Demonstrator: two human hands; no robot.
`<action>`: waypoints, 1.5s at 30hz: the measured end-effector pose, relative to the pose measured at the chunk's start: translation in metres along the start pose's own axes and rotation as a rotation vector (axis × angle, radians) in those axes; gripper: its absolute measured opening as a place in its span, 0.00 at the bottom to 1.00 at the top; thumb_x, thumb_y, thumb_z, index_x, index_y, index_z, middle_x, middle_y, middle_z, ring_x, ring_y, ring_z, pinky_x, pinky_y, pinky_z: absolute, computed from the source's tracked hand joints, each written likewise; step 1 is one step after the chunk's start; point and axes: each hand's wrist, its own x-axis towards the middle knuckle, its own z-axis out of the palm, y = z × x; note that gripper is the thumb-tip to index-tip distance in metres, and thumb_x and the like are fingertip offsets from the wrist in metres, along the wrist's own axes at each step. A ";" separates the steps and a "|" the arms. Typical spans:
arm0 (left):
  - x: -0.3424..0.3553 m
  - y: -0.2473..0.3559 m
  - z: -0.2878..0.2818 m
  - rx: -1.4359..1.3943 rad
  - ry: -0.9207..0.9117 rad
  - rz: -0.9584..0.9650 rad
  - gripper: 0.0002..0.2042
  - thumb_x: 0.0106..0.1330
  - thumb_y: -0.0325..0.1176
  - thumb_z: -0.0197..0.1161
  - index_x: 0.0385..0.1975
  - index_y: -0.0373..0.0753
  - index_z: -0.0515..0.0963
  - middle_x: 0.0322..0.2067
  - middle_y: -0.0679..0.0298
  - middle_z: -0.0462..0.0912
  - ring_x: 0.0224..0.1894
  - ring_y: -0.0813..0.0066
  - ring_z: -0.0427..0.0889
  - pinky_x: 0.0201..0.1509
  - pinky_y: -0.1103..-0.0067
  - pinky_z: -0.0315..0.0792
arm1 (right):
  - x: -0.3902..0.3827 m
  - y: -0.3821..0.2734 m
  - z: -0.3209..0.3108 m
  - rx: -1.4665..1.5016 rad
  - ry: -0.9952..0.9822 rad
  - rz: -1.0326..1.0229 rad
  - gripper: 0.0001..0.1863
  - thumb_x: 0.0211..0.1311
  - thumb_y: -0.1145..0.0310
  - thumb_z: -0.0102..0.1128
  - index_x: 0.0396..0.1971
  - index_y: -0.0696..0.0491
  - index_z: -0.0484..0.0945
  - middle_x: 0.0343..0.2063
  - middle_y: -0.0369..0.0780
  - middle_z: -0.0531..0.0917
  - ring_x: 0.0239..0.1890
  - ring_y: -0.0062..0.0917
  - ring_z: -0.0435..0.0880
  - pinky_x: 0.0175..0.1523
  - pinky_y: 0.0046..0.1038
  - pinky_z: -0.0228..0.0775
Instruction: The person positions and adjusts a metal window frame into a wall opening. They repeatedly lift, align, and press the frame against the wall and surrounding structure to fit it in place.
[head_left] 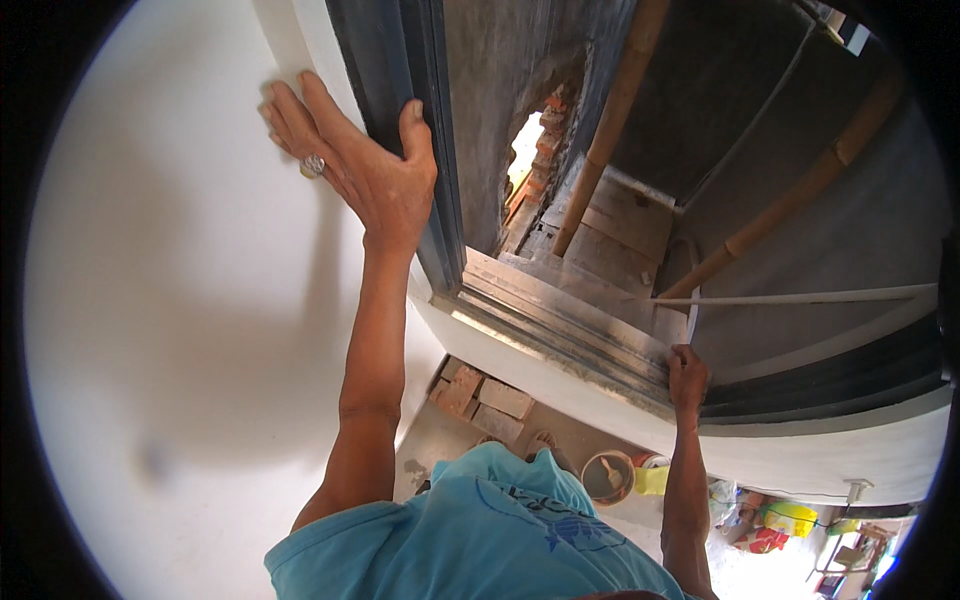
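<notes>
My left hand (385, 180) is raised to the left side of the window opening. Its fingers lie spread on the white wall (190, 270), and the thumb rests on the dark window frame (385, 60). One finger wears a large silver ring (313, 165). Lower and to the right, my right hand (687, 378) is closed at the edge of the window sill track (570, 345), beside a dark-framed pane on the right. Its fingers are curled and partly hidden, so what they grip does not show clearly.
Beyond the opening stand bamboo poles (615, 120), a boarded ledge (625, 220) and a wall hole edged with broken bricks (548, 150). Below the sill, bricks (500, 397) lie on the floor near my feet, with a bucket (607, 477) and a yellow bag (790, 518) to the right.
</notes>
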 end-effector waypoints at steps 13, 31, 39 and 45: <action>-0.088 -0.006 -0.019 0.002 -0.232 -0.114 0.52 0.60 0.33 0.75 0.80 0.33 0.45 0.79 0.34 0.37 0.81 0.28 0.30 0.78 0.33 0.33 | 0.000 -0.004 -0.002 -0.065 -0.002 -0.025 0.14 0.66 0.72 0.60 0.47 0.61 0.86 0.42 0.53 0.90 0.45 0.44 0.91 0.53 0.37 0.79; -0.158 -0.009 -0.085 -0.200 -0.479 0.038 0.10 0.67 0.26 0.70 0.46 0.40 0.83 0.67 0.55 0.75 0.77 0.42 0.60 0.79 0.46 0.53 | 0.000 -0.008 -0.005 -0.009 -0.033 0.029 0.14 0.66 0.69 0.60 0.48 0.59 0.85 0.43 0.52 0.89 0.44 0.47 0.90 0.53 0.40 0.79; -0.197 0.009 -0.088 -0.432 -0.635 -0.031 0.06 0.63 0.19 0.68 0.37 0.36 0.83 0.61 0.55 0.80 0.72 0.44 0.71 0.73 0.56 0.68 | 0.001 -0.005 -0.003 -0.023 -0.030 0.015 0.15 0.65 0.69 0.61 0.48 0.58 0.85 0.42 0.51 0.90 0.45 0.45 0.90 0.53 0.39 0.79; -0.214 0.026 -0.086 -0.434 -0.769 -0.073 0.18 0.56 0.13 0.67 0.46 0.36 0.85 0.58 0.54 0.81 0.70 0.47 0.74 0.66 0.60 0.75 | -0.001 -0.007 -0.004 0.012 -0.015 0.019 0.14 0.64 0.68 0.62 0.47 0.57 0.85 0.41 0.51 0.90 0.45 0.45 0.90 0.52 0.39 0.79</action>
